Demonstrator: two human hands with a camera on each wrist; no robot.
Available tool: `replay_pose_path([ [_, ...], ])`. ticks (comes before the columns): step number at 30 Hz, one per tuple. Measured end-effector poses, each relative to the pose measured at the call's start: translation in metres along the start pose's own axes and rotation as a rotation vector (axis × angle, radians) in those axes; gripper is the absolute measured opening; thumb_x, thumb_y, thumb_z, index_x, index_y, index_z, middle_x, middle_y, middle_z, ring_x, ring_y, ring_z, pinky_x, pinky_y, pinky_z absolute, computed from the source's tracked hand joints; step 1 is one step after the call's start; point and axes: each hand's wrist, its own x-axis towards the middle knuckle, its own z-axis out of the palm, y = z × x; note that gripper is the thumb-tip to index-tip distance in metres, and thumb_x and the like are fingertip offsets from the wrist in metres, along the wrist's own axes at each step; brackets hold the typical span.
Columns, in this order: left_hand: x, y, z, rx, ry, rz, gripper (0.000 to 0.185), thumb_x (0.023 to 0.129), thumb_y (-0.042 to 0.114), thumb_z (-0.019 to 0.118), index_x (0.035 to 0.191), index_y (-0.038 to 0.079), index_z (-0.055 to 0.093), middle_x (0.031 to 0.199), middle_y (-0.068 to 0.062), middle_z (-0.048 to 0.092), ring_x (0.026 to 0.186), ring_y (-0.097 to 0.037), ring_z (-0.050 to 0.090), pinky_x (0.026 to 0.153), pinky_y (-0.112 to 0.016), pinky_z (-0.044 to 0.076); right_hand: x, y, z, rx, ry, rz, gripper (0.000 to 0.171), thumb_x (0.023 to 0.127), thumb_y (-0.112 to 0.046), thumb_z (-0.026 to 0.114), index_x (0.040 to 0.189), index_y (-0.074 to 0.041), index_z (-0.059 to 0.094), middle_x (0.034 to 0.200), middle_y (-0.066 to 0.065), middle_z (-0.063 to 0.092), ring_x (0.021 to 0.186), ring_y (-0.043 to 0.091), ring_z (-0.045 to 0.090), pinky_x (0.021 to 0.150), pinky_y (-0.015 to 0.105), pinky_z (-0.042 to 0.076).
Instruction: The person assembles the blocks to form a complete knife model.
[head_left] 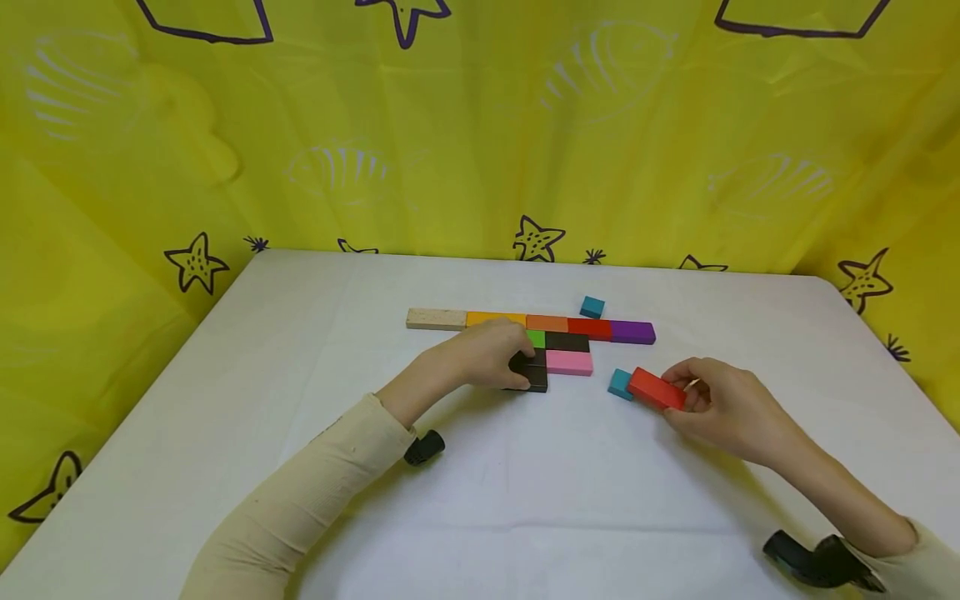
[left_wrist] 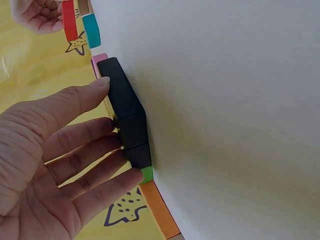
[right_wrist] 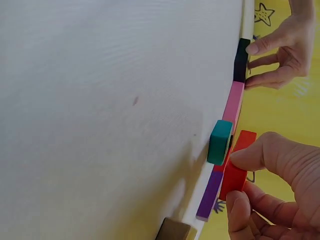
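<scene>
My left hand (head_left: pixel 487 354) reaches over the black blocks (head_left: pixel 537 379), its thumb and fingertips touching them. In the left wrist view the fingers of my left hand (left_wrist: pixel 45 150) look extended, with the tips along the edge of the black blocks (left_wrist: pixel 122 100). Pinched between the thumb and fingers of my right hand (head_left: pixel 731 408) is a red block (head_left: pixel 654 388), tilted and raised. Close to it a teal block (head_left: pixel 620 383) sits on the table. A pink block (head_left: pixel 569 362) lies against the black blocks, with a green block (head_left: pixel 536 338) partly hidden behind my left hand.
Behind runs a row with a plain wooden block (head_left: pixel 437 319), yellow-orange, orange and red ones, and a purple block (head_left: pixel 633 332). Another teal block (head_left: pixel 592 307) stands beyond it. A brownish block (right_wrist: pixel 172 230) shows in the right wrist view. A yellow curtain (head_left: pixel 465 125) borders the white table (head_left: pixel 487 483).
</scene>
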Motion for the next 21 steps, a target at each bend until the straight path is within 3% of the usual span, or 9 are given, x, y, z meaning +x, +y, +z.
replay_pose_path([
  [6, 0.001, 0.000, 0.000, 0.001, 0.003, 0.005, 0.035, 0.085, 0.026, 0.074, 0.113, 0.006, 0.071, 0.109, -0.004, 0.068, 0.096, -0.014, 0.055, 0.091, -0.029, 0.045, 0.007, -0.014, 0.004, 0.049, -0.014, -0.039, 0.032, 0.073, -0.011, 0.080, 0.101, -0.010, 0.066, 0.081, -0.002, 0.058, 0.072, 0.012, 0.051, 0.061, 0.022, 0.043],
  [14, 0.000, 0.000, 0.001, 0.001, 0.004, 0.004, 0.036, 0.085, 0.027, 0.073, 0.114, 0.006, 0.071, 0.110, -0.004, 0.068, 0.097, -0.015, 0.055, 0.091, -0.029, 0.045, 0.021, -0.029, 0.017, 0.047, -0.032, -0.123, 0.029, 0.072, -0.005, 0.077, 0.099, -0.009, 0.067, 0.084, -0.003, 0.059, 0.074, 0.015, 0.053, 0.063, 0.023, 0.044],
  [21, 0.000, -0.001, 0.001, -0.001, 0.009, 0.001, 0.036, 0.085, 0.026, 0.073, 0.115, 0.007, 0.070, 0.111, -0.004, 0.067, 0.097, -0.014, 0.055, 0.091, -0.029, 0.045, 0.030, -0.039, 0.026, 0.031, -0.057, -0.143, 0.031, 0.072, -0.005, 0.078, 0.100, -0.007, 0.067, 0.080, -0.003, 0.056, 0.072, 0.014, 0.050, 0.062, 0.023, 0.043],
])
